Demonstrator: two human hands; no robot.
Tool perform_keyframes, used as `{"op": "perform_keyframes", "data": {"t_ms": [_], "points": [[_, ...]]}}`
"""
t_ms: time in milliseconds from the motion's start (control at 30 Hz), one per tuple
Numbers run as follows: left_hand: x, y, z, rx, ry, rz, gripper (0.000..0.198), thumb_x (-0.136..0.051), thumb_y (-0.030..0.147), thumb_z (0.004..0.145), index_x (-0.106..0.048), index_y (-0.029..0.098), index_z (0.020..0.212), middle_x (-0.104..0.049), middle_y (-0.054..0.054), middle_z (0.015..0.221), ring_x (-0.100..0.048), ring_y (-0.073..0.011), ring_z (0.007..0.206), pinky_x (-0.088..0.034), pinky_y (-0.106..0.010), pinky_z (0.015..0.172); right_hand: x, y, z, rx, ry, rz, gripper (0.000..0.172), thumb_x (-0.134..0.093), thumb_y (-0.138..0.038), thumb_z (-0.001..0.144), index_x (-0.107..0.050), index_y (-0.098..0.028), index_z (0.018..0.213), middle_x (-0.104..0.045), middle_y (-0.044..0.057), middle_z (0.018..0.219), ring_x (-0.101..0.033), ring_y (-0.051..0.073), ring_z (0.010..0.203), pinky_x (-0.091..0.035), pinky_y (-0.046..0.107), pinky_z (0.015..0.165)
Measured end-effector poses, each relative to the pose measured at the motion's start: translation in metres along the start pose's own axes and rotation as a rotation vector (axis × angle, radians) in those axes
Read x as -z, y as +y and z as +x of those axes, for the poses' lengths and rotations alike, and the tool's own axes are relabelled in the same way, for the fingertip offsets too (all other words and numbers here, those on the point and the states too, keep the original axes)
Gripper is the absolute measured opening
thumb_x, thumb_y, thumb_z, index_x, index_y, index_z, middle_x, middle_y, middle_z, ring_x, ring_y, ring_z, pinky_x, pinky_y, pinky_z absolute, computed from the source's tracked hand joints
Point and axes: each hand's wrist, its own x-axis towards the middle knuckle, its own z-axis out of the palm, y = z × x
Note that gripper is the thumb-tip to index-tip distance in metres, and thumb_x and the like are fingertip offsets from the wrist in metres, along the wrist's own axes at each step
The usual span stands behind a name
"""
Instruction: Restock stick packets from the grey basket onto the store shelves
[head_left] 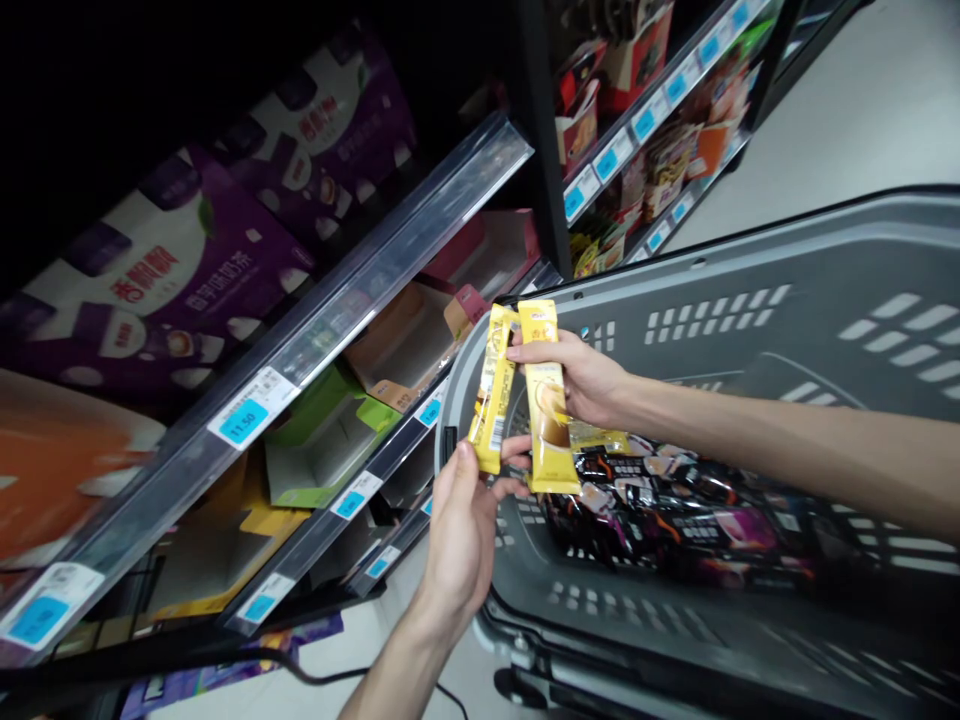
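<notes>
Two long yellow sachets (546, 400) stand upright between my hands, just over the rim of a grey plastic basket (750, 300). My right hand (581, 375) reaches in from the right and pinches them near the top. My left hand (461, 525) comes up from below and grips the lower end of the left sachet (493, 400). Several dark packets (675, 510) and one more yellow sachet lie in the bottom of the basket.
Store shelves (337, 300) with blue price tags run along the left, holding purple boxes (150, 290), open green and orange cartons and an orange pack. More shelves of snacks (660, 120) stand at the top right. Pale floor shows beyond.
</notes>
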Motion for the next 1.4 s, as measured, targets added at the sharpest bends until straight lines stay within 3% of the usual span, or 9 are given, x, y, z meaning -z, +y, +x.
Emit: {"op": "perform_keyframes", "data": {"t_ms": [100, 200, 333, 433, 500, 600, 800, 1067, 1400], "points": [[0.002, -0.001, 0.0, -0.004, 0.004, 0.013, 0.036, -0.054, 0.044, 0.099, -0.07, 0.013, 0.1, -0.071, -0.014, 0.107, -0.064, -0.0192, 0.092, -0.052, -0.03, 0.08, -0.006, 0.003, -0.004, 0.067, 0.013, 0.043, 0.022, -0.083, -0.018, 0.065, -0.071, -0.016, 0.083, -0.072, 0.004, 0.083, -0.064, 0.015, 0.07, -0.055, 0.027, 0.065], [0.003, -0.002, -0.001, -0.021, -0.018, 0.044, 0.028, -0.058, 0.041, 0.098, -0.068, 0.016, 0.105, -0.07, -0.011, 0.108, -0.064, -0.0168, 0.089, -0.052, -0.029, 0.08, -0.012, 0.002, -0.008, 0.11, 0.053, 0.039, 0.024, -0.083, -0.017, 0.063, -0.069, -0.016, 0.083, -0.072, 0.004, 0.085, -0.064, 0.016, 0.073, -0.056, 0.029, 0.07], [0.004, -0.004, 0.001, -0.038, 0.039, 0.009, 0.024, -0.061, 0.038, 0.096, -0.068, 0.016, 0.1, -0.067, -0.007, 0.102, -0.061, -0.0141, 0.089, -0.051, -0.027, 0.082, -0.014, 0.002, -0.01, 0.093, 0.148, 0.014, 0.029, -0.086, -0.019, 0.059, -0.065, -0.017, 0.078, -0.067, 0.002, 0.076, -0.059, 0.015, 0.063, -0.052, 0.029, 0.059], [0.003, -0.002, 0.002, -0.114, 0.178, -0.123, 0.02, -0.063, 0.039, 0.095, -0.064, 0.019, 0.094, -0.063, -0.001, 0.094, -0.058, -0.0103, 0.082, -0.052, -0.024, 0.08, -0.018, 0.009, -0.016, 0.088, 0.214, 0.025, 0.035, -0.09, -0.021, 0.055, -0.061, -0.018, 0.074, -0.06, -0.002, 0.067, -0.047, 0.009, 0.051, -0.035, 0.022, 0.042], [0.001, 0.0, 0.001, -0.164, 0.274, -0.222, 0.019, -0.066, 0.039, 0.093, -0.061, 0.021, 0.095, -0.059, 0.002, 0.089, -0.055, -0.0085, 0.078, -0.051, -0.021, 0.076, -0.022, 0.015, -0.024, 0.06, 0.204, 0.052, 0.039, -0.093, -0.022, 0.054, -0.059, -0.017, 0.073, -0.055, -0.005, 0.064, -0.041, 0.006, 0.049, -0.025, 0.02, 0.038], [-0.001, 0.003, 0.001, -0.191, 0.351, -0.341, 0.02, -0.069, 0.038, 0.09, -0.057, 0.023, 0.095, -0.053, 0.004, 0.085, -0.052, -0.0073, 0.073, -0.048, -0.018, 0.067, -0.028, 0.023, -0.036, -0.032, 0.18, 0.077, 0.043, -0.095, -0.024, 0.052, -0.058, -0.017, 0.075, -0.05, -0.007, 0.061, -0.036, 0.005, 0.048, -0.023, 0.019, 0.039], [0.0, 0.003, 0.002, -0.205, 0.365, -0.418, 0.024, -0.072, 0.034, 0.088, -0.051, 0.022, 0.09, -0.046, 0.005, 0.081, -0.045, -0.0067, 0.068, -0.043, -0.017, 0.061, -0.028, 0.03, -0.041, -0.129, 0.235, 0.031, 0.041, -0.094, -0.027, 0.055, -0.058, -0.017, 0.071, -0.046, -0.007, 0.06, -0.032, 0.005, 0.048, -0.024, 0.02, 0.039], [0.0, 0.004, 0.002, -0.178, 0.331, -0.439, 0.028, -0.066, 0.044, 0.092, -0.05, 0.022, 0.09, -0.045, 0.005, 0.079, -0.042, -0.0078, 0.065, -0.041, -0.019, 0.061, -0.024, 0.033, -0.041, -0.135, 0.219, 0.054, 0.044, -0.097, -0.027, 0.054, -0.059, -0.017, 0.074, -0.049, -0.007, 0.064, -0.035, 0.005, 0.051, -0.027, 0.017, 0.04], [-0.001, 0.005, 0.002, -0.202, 0.335, -0.45, 0.022, -0.061, 0.037, 0.096, -0.047, 0.022, 0.089, -0.043, 0.004, 0.078, -0.042, -0.0085, 0.066, -0.04, -0.02, 0.061, -0.024, 0.033, -0.04, -0.127, 0.195, 0.032, 0.044, -0.097, -0.029, 0.055, -0.059, -0.016, 0.074, -0.05, -0.006, 0.064, -0.035, 0.006, 0.052, -0.027, 0.017, 0.041]]}}
